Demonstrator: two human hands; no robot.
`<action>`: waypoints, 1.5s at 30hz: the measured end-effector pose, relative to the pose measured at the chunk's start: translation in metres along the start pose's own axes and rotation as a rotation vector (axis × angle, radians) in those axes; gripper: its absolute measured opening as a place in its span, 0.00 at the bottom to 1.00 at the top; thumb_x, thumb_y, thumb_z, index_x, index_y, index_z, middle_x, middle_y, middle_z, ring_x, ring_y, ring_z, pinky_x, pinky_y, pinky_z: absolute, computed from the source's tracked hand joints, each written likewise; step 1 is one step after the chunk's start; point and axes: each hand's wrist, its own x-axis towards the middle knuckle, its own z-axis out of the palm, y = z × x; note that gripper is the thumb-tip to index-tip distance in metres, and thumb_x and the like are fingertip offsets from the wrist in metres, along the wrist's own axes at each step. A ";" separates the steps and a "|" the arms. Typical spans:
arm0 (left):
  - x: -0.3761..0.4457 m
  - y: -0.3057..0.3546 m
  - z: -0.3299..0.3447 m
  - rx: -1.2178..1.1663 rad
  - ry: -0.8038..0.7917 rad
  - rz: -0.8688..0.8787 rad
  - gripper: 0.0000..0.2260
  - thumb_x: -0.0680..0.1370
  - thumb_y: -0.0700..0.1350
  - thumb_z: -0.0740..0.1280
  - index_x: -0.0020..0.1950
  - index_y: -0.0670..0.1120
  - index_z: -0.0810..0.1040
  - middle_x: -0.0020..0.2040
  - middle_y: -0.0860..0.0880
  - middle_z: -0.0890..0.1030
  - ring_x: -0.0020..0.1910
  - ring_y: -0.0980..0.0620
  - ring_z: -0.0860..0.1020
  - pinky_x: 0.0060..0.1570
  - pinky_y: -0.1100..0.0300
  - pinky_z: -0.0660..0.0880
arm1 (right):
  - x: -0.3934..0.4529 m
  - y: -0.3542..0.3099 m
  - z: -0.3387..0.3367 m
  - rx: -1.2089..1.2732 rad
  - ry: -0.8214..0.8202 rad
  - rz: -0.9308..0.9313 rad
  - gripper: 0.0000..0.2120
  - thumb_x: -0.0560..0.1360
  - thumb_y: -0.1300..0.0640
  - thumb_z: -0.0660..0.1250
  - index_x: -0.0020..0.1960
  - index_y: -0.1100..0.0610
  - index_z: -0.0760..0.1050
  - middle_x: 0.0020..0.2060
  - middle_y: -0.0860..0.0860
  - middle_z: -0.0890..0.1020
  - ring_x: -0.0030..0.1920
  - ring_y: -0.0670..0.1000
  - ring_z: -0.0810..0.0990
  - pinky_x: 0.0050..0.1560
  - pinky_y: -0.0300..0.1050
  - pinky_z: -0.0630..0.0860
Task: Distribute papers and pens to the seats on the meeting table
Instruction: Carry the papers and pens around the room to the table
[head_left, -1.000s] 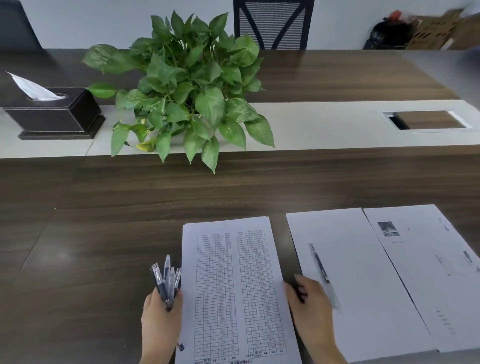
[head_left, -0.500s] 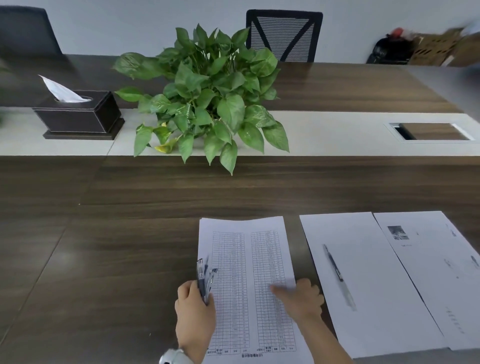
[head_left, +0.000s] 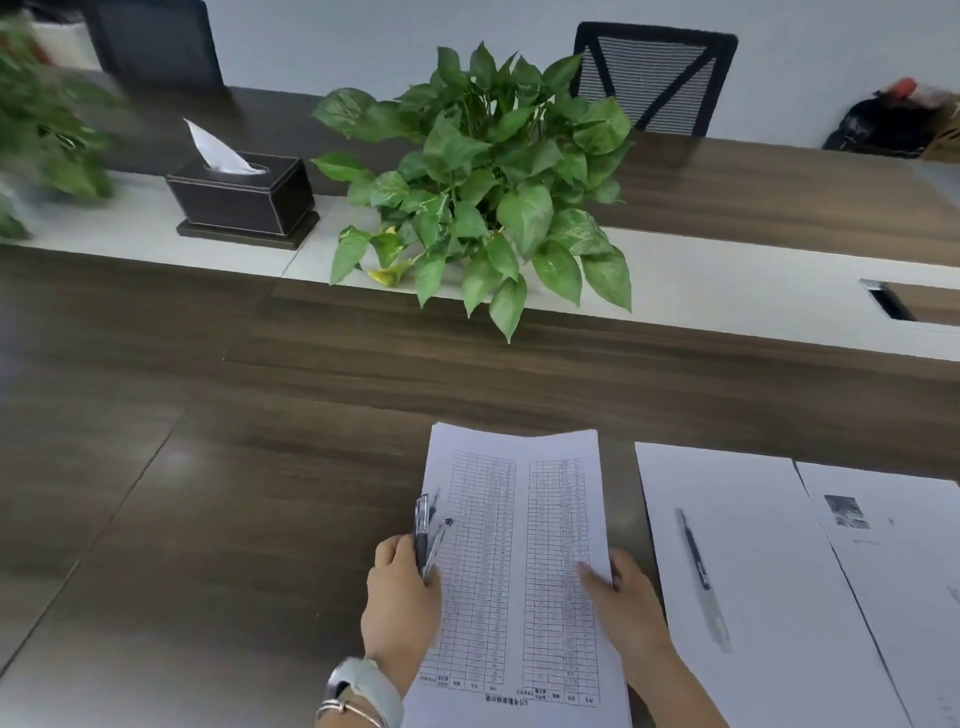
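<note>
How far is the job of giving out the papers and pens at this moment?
Done, it seems: at the right a blank sheet lies with one pen on it, and another sheet lies beside it. In hand: the right hand grips the table-printed paper at its edge, while the left hand holds a bundle of pens. Left: this paper has no pen of its own yet, and the far side by the mesh chair shows no paper.
</note>
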 end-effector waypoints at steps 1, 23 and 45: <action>-0.001 -0.001 -0.004 -0.046 0.000 -0.013 0.09 0.77 0.42 0.62 0.57 0.44 0.73 0.60 0.47 0.72 0.53 0.46 0.75 0.43 0.56 0.70 | -0.001 -0.001 -0.001 0.037 -0.028 -0.016 0.05 0.77 0.60 0.64 0.53 0.58 0.75 0.48 0.50 0.82 0.46 0.47 0.80 0.42 0.40 0.74; -0.217 -0.345 -0.364 -1.143 0.908 -0.401 0.04 0.75 0.39 0.68 0.48 0.45 0.78 0.30 0.52 0.84 0.25 0.56 0.81 0.24 0.69 0.73 | -0.286 -0.064 0.454 -0.342 -1.250 -0.341 0.08 0.76 0.57 0.65 0.55 0.54 0.75 0.48 0.52 0.86 0.49 0.54 0.85 0.54 0.58 0.79; -0.219 -0.771 -0.774 -1.298 1.424 -0.494 0.07 0.74 0.36 0.67 0.52 0.38 0.78 0.43 0.41 0.85 0.37 0.48 0.85 0.36 0.58 0.82 | -0.627 -0.037 1.045 -0.540 -1.559 -0.479 0.05 0.77 0.57 0.65 0.52 0.54 0.76 0.46 0.48 0.86 0.42 0.47 0.86 0.40 0.42 0.80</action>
